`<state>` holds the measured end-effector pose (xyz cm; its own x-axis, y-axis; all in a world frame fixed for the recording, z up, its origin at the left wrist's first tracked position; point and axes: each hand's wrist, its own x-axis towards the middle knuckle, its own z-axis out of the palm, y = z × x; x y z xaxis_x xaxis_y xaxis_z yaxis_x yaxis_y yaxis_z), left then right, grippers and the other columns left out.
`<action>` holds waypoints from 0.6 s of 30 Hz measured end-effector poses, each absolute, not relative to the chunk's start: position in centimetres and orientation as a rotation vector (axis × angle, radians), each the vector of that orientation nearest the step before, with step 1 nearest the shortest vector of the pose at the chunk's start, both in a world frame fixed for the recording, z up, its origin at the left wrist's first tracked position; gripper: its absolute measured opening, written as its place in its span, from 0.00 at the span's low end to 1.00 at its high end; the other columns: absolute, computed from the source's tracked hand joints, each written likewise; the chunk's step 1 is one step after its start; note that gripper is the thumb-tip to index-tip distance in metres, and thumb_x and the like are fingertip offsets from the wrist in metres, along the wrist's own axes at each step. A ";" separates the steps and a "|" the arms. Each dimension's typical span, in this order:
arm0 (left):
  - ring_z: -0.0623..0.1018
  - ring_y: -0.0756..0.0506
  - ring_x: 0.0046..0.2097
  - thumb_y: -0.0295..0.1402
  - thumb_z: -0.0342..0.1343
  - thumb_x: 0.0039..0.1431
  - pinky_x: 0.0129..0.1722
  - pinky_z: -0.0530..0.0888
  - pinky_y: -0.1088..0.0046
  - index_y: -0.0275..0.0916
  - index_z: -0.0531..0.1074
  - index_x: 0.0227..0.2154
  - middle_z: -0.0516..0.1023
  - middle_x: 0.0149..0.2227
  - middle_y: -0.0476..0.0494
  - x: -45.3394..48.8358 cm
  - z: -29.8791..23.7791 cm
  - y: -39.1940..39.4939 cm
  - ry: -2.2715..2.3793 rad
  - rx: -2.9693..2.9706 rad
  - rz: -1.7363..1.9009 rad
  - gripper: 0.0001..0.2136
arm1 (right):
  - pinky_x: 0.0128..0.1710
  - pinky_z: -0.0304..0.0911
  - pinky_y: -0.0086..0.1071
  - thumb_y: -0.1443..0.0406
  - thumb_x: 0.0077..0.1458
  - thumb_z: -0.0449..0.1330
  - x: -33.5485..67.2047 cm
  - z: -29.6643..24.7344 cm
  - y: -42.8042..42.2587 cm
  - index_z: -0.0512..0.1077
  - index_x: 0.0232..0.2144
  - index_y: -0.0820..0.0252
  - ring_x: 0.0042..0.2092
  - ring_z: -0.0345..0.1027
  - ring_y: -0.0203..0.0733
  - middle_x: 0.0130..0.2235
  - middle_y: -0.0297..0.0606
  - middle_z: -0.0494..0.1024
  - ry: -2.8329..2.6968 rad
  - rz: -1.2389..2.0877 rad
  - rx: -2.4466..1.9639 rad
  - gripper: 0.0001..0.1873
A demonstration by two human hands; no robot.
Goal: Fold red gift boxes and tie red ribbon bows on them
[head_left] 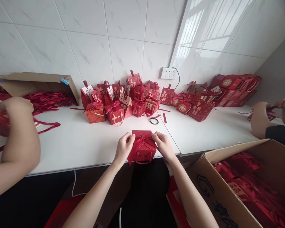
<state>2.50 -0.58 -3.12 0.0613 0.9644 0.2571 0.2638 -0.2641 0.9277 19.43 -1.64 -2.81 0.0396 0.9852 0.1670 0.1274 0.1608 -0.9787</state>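
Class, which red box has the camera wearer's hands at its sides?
The ribbon-tied red box at the table's front edge, with the left hand and right hand at its upper sides; the clustered boxes stand farther back, by the wall.

Red box (pixel 146 150), grey-streaked white tiles (pixel 125 19)

We cannot read the lettering (pixel 144 155) on the red ribboned gift box (pixel 149 150); our view's edges crop the cardboard carton (pixel 218 185).
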 end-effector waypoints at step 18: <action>0.72 0.50 0.35 0.39 0.50 0.57 0.34 0.72 0.75 0.38 0.63 0.26 0.67 0.31 0.49 2.3 -0.8 -2.4 1.096 1.692 1.299 0.10 | 0.54 0.60 0.50 0.62 0.47 0.64 20.5 -3.6 -4.7 0.40 0.61 0.50 0.59 0.54 0.50 0.59 0.49 0.52 -1.854 0.468 -1.134 0.48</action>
